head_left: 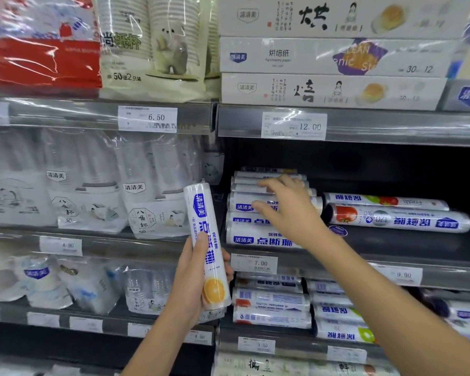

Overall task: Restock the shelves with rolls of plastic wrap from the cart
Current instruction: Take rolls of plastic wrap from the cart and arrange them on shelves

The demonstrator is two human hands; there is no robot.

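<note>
My left hand (194, 278) grips a white roll of plastic wrap (205, 240) with blue lettering and an orange picture, held nearly upright in front of the shelves. My right hand (285, 206) reaches into the middle shelf with fingers spread and loosely bent, resting against a stack of matching white rolls (255, 234) that lie on their sides. It holds nothing. Two longer rolls with tomato pictures (396, 217) lie to the right on the same shelf (391, 241).
Boxes of baking paper (334, 54) fill the shelf above. Bagged paper cups (152, 50) and plastic cups (92, 191) crowd the left bays. More wrap rolls (271, 305) sit on the shelf below. Dark open space lies behind and above the tomato rolls. The cart is out of view.
</note>
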